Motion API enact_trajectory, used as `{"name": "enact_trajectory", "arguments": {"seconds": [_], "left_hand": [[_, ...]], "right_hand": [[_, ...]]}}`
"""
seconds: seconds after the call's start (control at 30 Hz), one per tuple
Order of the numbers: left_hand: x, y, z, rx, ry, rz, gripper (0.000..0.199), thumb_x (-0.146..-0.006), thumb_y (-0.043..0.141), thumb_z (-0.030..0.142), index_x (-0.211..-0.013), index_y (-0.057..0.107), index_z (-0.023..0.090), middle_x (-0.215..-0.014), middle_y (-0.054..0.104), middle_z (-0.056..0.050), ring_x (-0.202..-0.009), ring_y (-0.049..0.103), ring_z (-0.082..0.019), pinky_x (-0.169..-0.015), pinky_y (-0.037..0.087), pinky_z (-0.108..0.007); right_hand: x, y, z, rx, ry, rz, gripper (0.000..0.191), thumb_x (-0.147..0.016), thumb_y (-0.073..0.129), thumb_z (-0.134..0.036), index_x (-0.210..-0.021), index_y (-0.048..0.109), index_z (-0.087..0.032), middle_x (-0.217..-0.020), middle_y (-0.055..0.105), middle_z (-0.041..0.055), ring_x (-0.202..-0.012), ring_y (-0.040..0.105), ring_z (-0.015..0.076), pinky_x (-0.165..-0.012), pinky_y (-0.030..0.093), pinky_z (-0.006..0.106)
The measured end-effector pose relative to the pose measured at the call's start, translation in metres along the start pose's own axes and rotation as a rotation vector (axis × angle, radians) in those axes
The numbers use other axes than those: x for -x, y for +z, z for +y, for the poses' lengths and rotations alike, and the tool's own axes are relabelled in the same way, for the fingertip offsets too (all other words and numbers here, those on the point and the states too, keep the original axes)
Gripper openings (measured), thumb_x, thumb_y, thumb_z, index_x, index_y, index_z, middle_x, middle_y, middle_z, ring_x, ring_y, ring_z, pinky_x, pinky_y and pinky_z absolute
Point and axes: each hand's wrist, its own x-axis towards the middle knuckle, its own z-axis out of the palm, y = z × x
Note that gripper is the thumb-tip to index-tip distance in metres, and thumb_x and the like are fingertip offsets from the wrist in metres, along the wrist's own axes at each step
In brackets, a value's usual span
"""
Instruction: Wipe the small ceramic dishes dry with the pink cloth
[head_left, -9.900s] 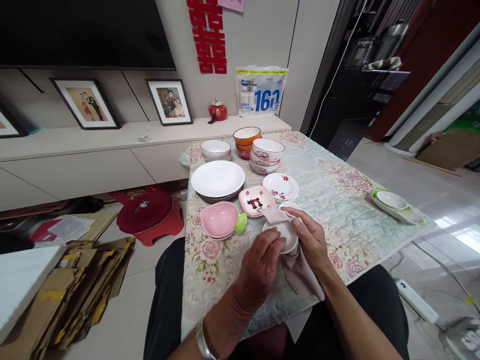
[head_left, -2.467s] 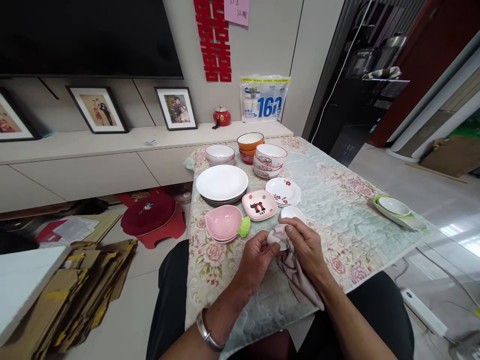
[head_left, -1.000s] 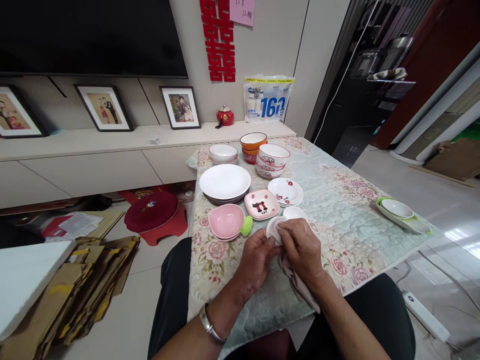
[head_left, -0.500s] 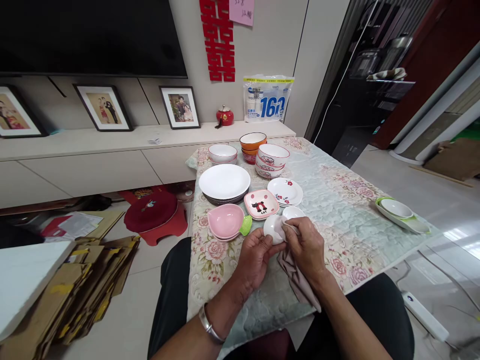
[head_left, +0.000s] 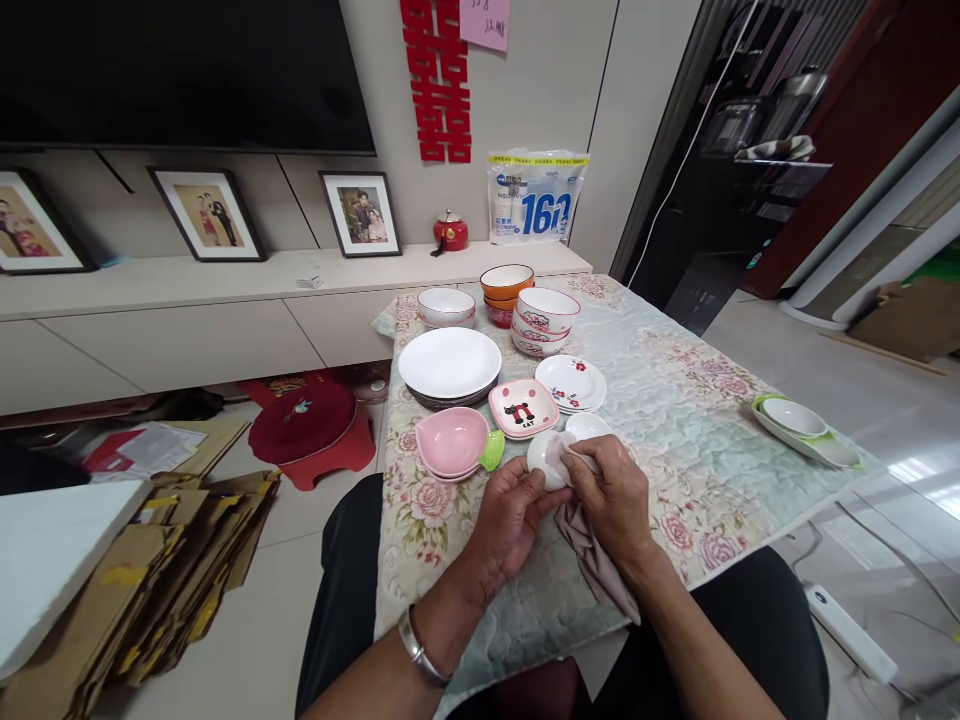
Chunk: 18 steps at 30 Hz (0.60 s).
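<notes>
My left hand (head_left: 515, 505) is closed on the rim of a small white dish (head_left: 538, 455), held just above the table's near side. Pinched in my right hand (head_left: 611, 492) is a greyish-pink cloth (head_left: 592, 560); part of it presses on the dish and the rest hangs down over the tablecloth. Another small white dish (head_left: 587, 427) lies right behind my right hand, which partly hides it. Close by are a square pink cat plate (head_left: 523, 408), a pink dish with a green handle (head_left: 454, 442) and a stack of flower-patterned plates (head_left: 570, 382).
Large white plates (head_left: 449, 362) are stacked further back. Behind them stand white bowls (head_left: 445, 304), orange bowls (head_left: 507, 280) and red-rimmed bowls (head_left: 546, 312). Green-edged dishes (head_left: 795, 420) sit near the right table edge. A red stool (head_left: 311, 430) and flattened cardboard (head_left: 172, 570) are on the left.
The cloth and my right fingers have shifted very slightly on the small white dish. My left hand keeps its hold, and the other dishes stay in place.
</notes>
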Motion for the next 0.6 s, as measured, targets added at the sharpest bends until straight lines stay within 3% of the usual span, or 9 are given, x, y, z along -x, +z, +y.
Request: {"name": "enact_trajectory", "arguments": {"seconds": [0.13, 0.2, 0.33, 0.47, 0.6], "left_hand": [[0.001, 0.003, 0.001, -0.002, -0.026, -0.020, 0.028, -0.066, 0.085, 0.024, -0.090, 0.074, 0.014, -0.086, 0.073, -0.005, -0.080, 0.065, -0.016, -0.074, 0.052, -0.026], [0.003, 0.005, 0.000, -0.044, -0.038, -0.063, 0.025, -0.068, 0.083, 0.023, -0.090, 0.074, 0.015, -0.085, 0.072, -0.004, -0.079, 0.064, -0.015, -0.073, 0.052, -0.026], [0.004, 0.003, -0.004, -0.131, -0.009, -0.084, 0.020, -0.072, 0.082, 0.028, -0.081, 0.071, 0.013, -0.081, 0.069, -0.003, -0.078, 0.062, -0.016, -0.076, 0.054, -0.031], [0.003, 0.000, -0.006, -0.213, 0.080, -0.110, 0.026, -0.074, 0.081, 0.034, -0.086, 0.072, 0.013, -0.088, 0.071, -0.005, -0.086, 0.063, -0.019, -0.084, 0.054, -0.036], [0.002, 0.001, -0.004, -0.221, 0.059, -0.119, 0.029, -0.074, 0.081, 0.036, -0.090, 0.072, 0.013, -0.091, 0.073, -0.006, -0.088, 0.065, -0.020, -0.086, 0.053, -0.036]], "right_hand": [[0.002, 0.002, -0.012, -0.064, -0.142, -0.105, 0.011, -0.094, 0.057, -0.018, -0.092, 0.067, -0.023, -0.083, 0.062, 0.0051, -0.082, 0.057, 0.0212, -0.071, 0.047, 0.035], [0.000, 0.002, -0.014, -0.079, -0.153, -0.096, 0.012, -0.094, 0.058, -0.019, -0.092, 0.069, -0.023, -0.084, 0.062, 0.0057, -0.084, 0.056, 0.0218, -0.073, 0.047, 0.036], [-0.006, -0.001, -0.006, -0.148, 0.054, 0.013, 0.013, -0.094, 0.059, -0.026, -0.092, 0.071, -0.021, -0.093, 0.064, 0.0068, -0.092, 0.058, 0.0227, -0.083, 0.046, 0.038], [-0.008, -0.007, 0.001, -0.358, 0.364, -0.049, 0.027, -0.098, 0.052, -0.038, -0.099, 0.071, -0.020, -0.088, 0.067, 0.0031, -0.079, 0.060, 0.0185, -0.071, 0.047, 0.031], [-0.008, -0.013, 0.003, -0.451, 0.449, -0.042, 0.032, -0.096, 0.054, -0.044, -0.099, 0.073, -0.018, -0.083, 0.068, 0.0013, -0.076, 0.060, 0.0172, -0.067, 0.046, 0.027]]}}
